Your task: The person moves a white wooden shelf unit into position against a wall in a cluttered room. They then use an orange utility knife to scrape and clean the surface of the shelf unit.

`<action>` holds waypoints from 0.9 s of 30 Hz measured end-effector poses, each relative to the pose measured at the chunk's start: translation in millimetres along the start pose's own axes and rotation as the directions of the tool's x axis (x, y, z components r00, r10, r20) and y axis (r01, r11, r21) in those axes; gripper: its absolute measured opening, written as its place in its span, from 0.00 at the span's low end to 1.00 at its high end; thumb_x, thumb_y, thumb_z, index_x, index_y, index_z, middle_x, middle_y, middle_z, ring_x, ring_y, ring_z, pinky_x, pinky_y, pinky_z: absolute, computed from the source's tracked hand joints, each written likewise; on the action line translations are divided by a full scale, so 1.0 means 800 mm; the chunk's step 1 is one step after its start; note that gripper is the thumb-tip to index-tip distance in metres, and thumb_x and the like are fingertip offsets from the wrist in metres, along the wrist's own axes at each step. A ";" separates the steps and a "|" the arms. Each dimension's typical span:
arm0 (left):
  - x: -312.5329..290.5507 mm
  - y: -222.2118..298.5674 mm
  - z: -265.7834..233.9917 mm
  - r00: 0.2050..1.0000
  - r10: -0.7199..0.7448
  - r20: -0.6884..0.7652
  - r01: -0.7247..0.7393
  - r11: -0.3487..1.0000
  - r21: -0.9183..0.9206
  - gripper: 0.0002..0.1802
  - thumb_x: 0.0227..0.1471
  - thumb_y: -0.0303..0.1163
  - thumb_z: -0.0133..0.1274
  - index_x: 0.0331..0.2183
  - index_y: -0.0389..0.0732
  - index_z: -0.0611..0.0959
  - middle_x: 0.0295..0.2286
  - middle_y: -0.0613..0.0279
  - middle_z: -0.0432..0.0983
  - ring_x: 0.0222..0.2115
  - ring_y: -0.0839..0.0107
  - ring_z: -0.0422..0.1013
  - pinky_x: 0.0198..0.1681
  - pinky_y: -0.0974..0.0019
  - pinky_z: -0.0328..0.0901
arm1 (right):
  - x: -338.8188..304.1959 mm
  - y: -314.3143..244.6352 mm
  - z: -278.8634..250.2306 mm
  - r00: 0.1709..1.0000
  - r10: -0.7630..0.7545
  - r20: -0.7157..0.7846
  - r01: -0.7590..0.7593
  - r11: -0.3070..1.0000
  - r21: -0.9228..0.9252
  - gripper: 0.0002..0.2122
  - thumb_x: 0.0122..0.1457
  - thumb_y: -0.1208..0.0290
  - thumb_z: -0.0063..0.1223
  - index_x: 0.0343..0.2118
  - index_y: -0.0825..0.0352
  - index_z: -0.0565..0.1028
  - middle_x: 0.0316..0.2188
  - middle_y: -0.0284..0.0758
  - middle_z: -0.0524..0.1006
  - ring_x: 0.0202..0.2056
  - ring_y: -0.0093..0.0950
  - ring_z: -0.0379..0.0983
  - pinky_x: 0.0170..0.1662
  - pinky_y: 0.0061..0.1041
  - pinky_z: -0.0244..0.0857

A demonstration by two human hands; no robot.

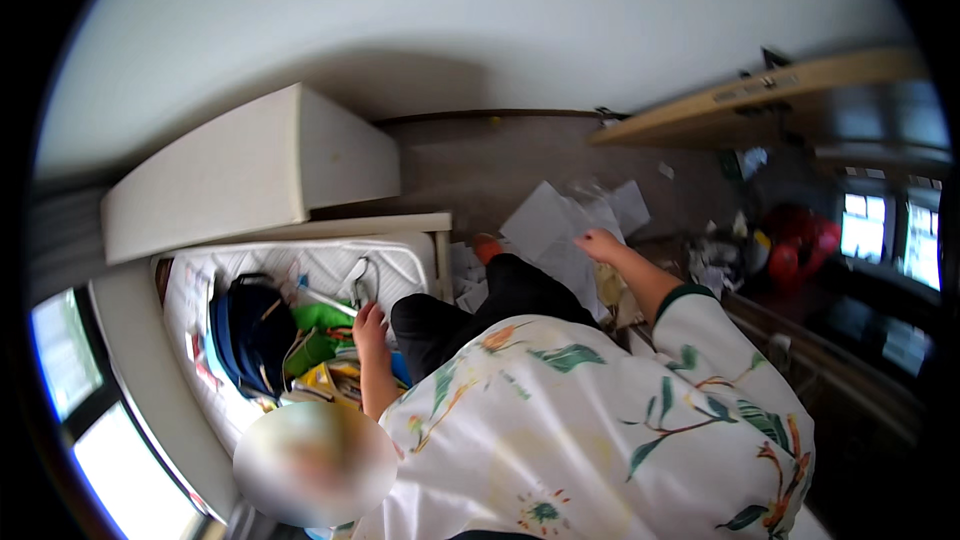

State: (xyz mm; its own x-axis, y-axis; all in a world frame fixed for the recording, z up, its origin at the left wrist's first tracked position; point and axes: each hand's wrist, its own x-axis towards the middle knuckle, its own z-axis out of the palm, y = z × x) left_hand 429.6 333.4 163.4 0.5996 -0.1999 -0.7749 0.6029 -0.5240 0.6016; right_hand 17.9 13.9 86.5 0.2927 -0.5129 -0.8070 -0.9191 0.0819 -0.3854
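Observation:
My left hand point(370, 326) hangs over the edge of a white quilted mattress point(400, 258), its fingers loosely bent and a little apart, with nothing seen in them. Close by lie a white object with a dark cord point(357, 272) and a bright green bag point(322, 320). A dark blue backpack point(250, 335) stands farther left on the mattress. My right hand point(599, 245) is out in front of me above white paper sheets point(550, 225) strewn on the floor. Its fingers are curled in, and I see nothing held.
A long pale cabinet or headboard point(220, 180) runs along the wall at left. An open wooden door point(770, 90) stands at right, with a shiny red thing point(803, 242) beyond it. More litter point(718, 265) covers the floor. Windows point(110, 410) are at lower left.

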 end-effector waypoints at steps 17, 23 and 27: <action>-0.049 0.066 0.092 0.914 0.177 0.364 -0.331 0.846 0.419 0.18 0.54 0.34 0.51 0.45 0.36 0.79 0.37 0.62 0.77 0.36 0.74 0.71 0.39 0.72 0.64 | -0.105 0.115 0.062 0.955 0.166 -0.245 -0.091 0.952 0.291 0.20 0.52 0.52 0.50 0.32 0.69 0.79 0.30 0.45 0.79 0.36 0.39 0.76 0.40 0.33 0.67; -0.047 0.067 0.124 0.808 0.312 0.499 -0.545 0.718 0.433 0.14 0.52 0.34 0.55 0.37 0.33 0.82 0.30 0.62 0.78 0.31 0.77 0.70 0.38 0.73 0.64 | -0.194 0.208 0.115 0.856 0.416 -0.308 -0.181 0.798 0.575 0.17 0.53 0.56 0.52 0.27 0.68 0.77 0.17 0.36 0.73 0.16 0.27 0.68 0.20 0.27 0.64; -0.051 0.026 0.131 0.836 0.287 0.468 -0.507 0.729 0.460 0.15 0.50 0.38 0.57 0.28 0.34 0.81 0.24 0.65 0.76 0.26 0.79 0.68 0.32 0.74 0.62 | -0.247 0.250 0.170 0.886 0.404 -0.228 -0.209 0.786 0.582 0.17 0.54 0.56 0.51 0.25 0.68 0.77 0.15 0.33 0.71 0.14 0.26 0.66 0.19 0.26 0.62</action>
State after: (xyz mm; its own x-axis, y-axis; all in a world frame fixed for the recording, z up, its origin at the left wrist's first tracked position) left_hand 362.9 243.7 187.2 0.4277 -0.7048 -0.5660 -0.1066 -0.6611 0.7427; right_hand -188.1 247.8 108.0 -0.1719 -0.6158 -0.7689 -0.6297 0.6690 -0.3950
